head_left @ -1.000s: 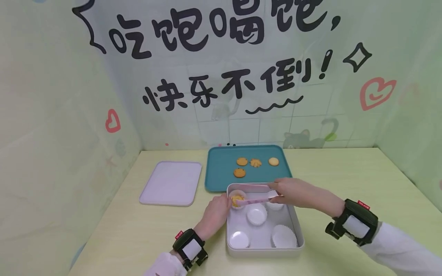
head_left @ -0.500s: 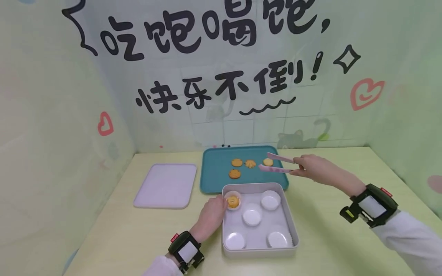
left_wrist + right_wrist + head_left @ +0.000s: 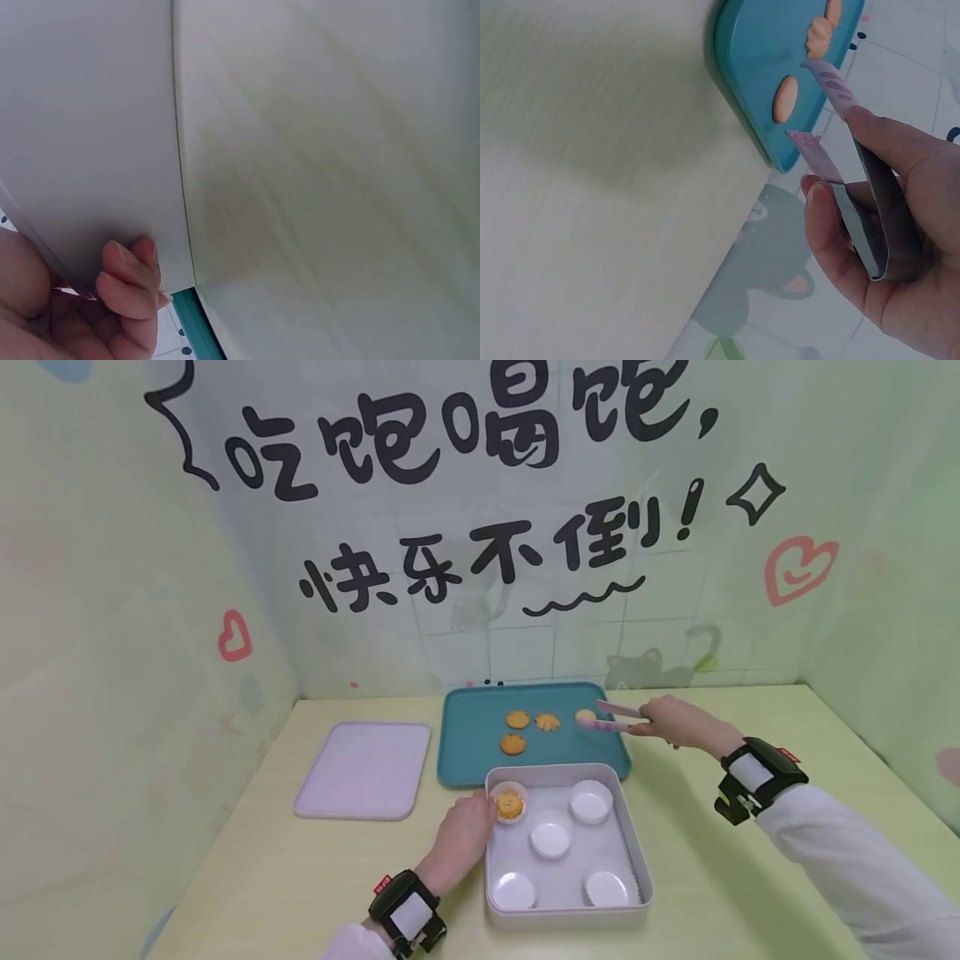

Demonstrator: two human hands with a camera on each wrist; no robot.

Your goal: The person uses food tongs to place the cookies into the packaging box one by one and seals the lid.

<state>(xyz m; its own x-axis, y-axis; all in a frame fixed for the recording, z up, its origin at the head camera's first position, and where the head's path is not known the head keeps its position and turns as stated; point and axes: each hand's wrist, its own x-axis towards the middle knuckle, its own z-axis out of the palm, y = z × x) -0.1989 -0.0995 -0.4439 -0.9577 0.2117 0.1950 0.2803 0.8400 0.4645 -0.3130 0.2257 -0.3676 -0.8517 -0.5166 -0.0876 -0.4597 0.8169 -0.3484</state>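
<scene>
My right hand (image 3: pixel 684 722) holds a pair of tongs (image 3: pixel 826 161) with pink tips and a metal bend. The tips stand apart on either side of a pale round cookie (image 3: pixel 785 99) near the right end of the teal tray (image 3: pixel 468 760); whether they touch it, I cannot tell. With curled fingers and thumb, my left hand (image 3: pixel 463 833) grips the left wall of a white rectangular box (image 3: pixel 570 920). Several white paper cups (image 3: pixel 550 841) sit inside. A yellow-brown cookie (image 3: pixel 510 805) lies in the far left cup.
Several other cookies lie on the tray, including a shell-shaped cookie (image 3: pixel 547 722). Left of the tray is a flat lilac tray (image 3: pixel 363 770). The table (image 3: pixel 360 868) ends at a printed backdrop (image 3: pixel 450 647), with side panels left and right.
My right hand has carried the tongs from the far left cup out to the teal tray, where the tips now flank the pale cookie. My left hand stays on the box.
</scene>
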